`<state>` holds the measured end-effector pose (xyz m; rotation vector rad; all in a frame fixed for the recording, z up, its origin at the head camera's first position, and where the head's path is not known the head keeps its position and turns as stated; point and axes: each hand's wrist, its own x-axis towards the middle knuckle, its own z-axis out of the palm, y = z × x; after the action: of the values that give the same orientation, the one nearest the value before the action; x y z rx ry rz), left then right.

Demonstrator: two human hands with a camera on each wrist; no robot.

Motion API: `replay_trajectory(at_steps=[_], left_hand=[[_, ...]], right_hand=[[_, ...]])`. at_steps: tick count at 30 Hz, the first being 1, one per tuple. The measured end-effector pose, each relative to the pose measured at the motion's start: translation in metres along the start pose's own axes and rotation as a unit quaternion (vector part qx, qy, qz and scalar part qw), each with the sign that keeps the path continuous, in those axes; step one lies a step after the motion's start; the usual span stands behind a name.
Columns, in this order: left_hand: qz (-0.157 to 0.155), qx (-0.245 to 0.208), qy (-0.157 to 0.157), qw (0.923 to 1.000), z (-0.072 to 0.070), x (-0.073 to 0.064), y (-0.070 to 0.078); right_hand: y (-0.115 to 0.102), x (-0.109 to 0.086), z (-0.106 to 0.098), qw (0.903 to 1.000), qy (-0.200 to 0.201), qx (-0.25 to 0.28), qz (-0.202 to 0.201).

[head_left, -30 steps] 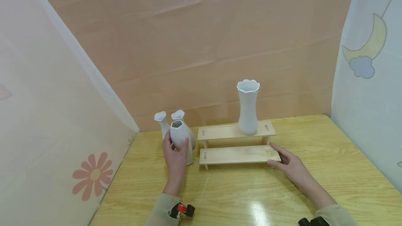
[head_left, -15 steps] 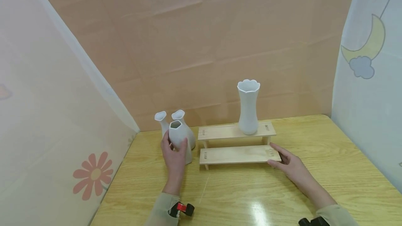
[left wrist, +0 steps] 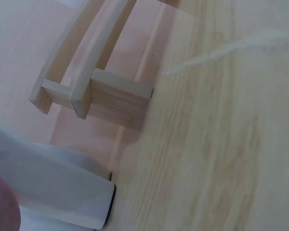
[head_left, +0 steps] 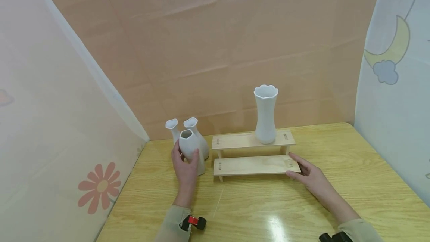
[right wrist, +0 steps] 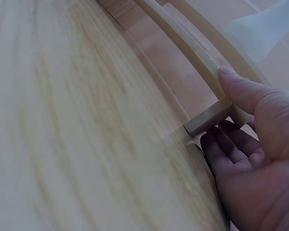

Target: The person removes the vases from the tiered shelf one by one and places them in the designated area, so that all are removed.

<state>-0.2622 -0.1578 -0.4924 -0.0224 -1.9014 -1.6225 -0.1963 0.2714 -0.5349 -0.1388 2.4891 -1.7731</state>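
My left hand (head_left: pixel 186 171) grips a white ceramic vase (head_left: pixel 189 146) with an angular mouth, thumb on its right side and fingers round its left. In the left wrist view the vase (left wrist: pixel 62 185) has its dark-rimmed base at the tabletop; only a fingertip (left wrist: pixel 1 204) shows there. Two more white vases with wavy mouths, a slim one (head_left: pixel 172 125) and a rounder one (head_left: pixel 201 141), stand just behind, partly hidden. My right hand (head_left: pixel 310 176) holds the right end of a two-tier wooden stand (head_left: pixel 252 165), thumb at the lower board's edge and fingers curled by its leg (right wrist: pixel 209 118).
A tall white vase (head_left: pixel 265 118) with a scalloped rim stands on the upper board, right of its middle. Light wood tabletop (head_left: pixel 248 204) stretches in front of the stand. A brown sheet (head_left: pixel 218 55) hangs behind, with printed white sheets on both sides.
The vase in my left hand has shifted slightly left, its mouth turning a little, and the hand has gone with it. My right hand and the stand stay in place.
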Motion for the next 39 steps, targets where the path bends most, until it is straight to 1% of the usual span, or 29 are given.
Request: replay_trajectory(at_steps=[4,11,19,29,36,39], left_hand=[[0.009,0.003,-0.004,0.9999,-0.001,0.000,-0.002],[0.021,0.015,-0.001,0.9997,-0.002,-0.002,-0.006],[0.027,0.008,0.005,0.9996,0.000,-0.003,-0.006],[0.021,-0.007,0.005,0.9997,-0.003,-0.002,-0.014],[0.021,-0.007,-0.001,0.9998,-0.004,-0.002,-0.014],[0.023,-0.005,0.005,0.9997,-0.003,-0.001,-0.013]], right_hand=[[-0.001,0.000,0.000,1.0000,0.002,0.007,-0.004],[-0.002,-0.002,0.001,0.9998,0.002,0.016,-0.007],[-0.002,-0.001,0.000,0.9998,0.003,0.020,-0.006],[0.000,0.000,0.001,0.9998,0.003,0.018,-0.012],[0.000,-0.001,0.001,0.9999,0.005,0.010,-0.009],[-0.001,0.000,0.001,0.9999,0.004,0.014,-0.008]])
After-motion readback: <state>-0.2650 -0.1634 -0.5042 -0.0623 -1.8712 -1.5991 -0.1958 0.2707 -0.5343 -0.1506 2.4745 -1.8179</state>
